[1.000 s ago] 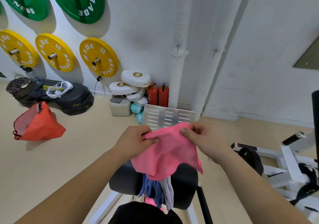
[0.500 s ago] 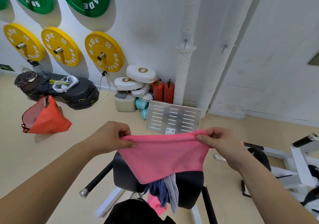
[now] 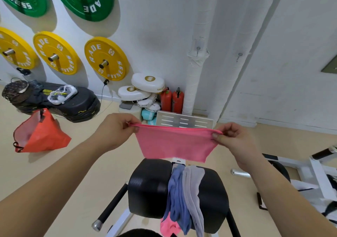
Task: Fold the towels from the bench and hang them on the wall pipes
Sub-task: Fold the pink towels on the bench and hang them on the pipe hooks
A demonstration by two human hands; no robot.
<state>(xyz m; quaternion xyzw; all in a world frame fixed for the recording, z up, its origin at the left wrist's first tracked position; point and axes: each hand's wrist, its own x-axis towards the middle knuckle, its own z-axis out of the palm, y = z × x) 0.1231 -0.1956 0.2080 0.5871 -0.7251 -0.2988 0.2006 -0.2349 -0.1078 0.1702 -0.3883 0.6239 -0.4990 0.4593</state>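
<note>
You pinch the pink cloth towel [image 3: 173, 143] taut between left hand [image 3: 116, 127] and right hand [image 3: 235, 140], held apart. Folding looks barely begun. Nothing hangs on the white wrapped wall pipes [image 3: 196, 72] beyond them. A blue cloth towel [image 3: 176, 187] and a grey cloth towel [image 3: 193, 185] lie below on the black padded bench [image 3: 147, 187]. Open orange fabric bag [image 3: 42, 134], left of your left hand: contents unclear.

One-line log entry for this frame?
left grip: pinches pink towel corner | right grip: pinches opposite corner | pink towel: taut, off bench | blue towel, grey towel: draped on bench
</note>
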